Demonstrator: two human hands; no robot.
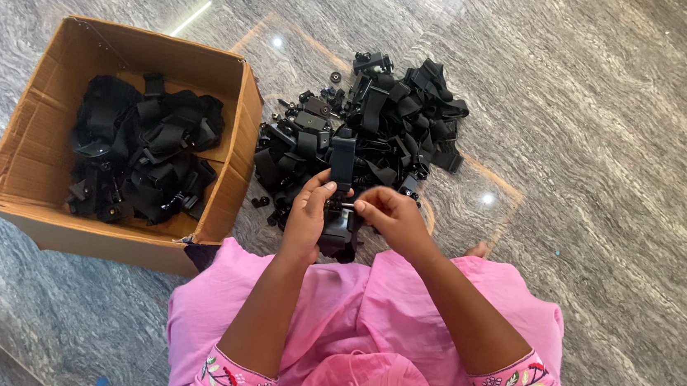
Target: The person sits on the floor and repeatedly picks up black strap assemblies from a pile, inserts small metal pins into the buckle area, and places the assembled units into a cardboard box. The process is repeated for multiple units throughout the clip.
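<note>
Pink cloth, a loose tunic with flowered cuffs [509, 381], fills the near edge of the view, spread over the lap of a person seated on the floor. Just beyond it the two bare hands meet. The left hand [308, 215] has its grip closed around a long black strap-and-buckle piece [341, 168], held upright with its upper end rising above the fingers and its lower, bulkier part hanging toward the lap. The right hand [387, 215] pinches a small dark part at the side of that piece, thumb and forefinger drawn narrow; what exactly it pinches is too small to tell. The step in hand looks like fitting or fastening a small part onto the strap, and finishing it would call for a steady hold from the left and a fine push or turn from the right.

Farther out, a heap of matte black straps and hard plastic clips [382, 126] lies on the polished grey veined stone floor [611, 158], touching nothing but the floor. Left of the heap stands an open brown cardboard box [29, 141], its flaps worn, holding more of the same black pieces.
</note>
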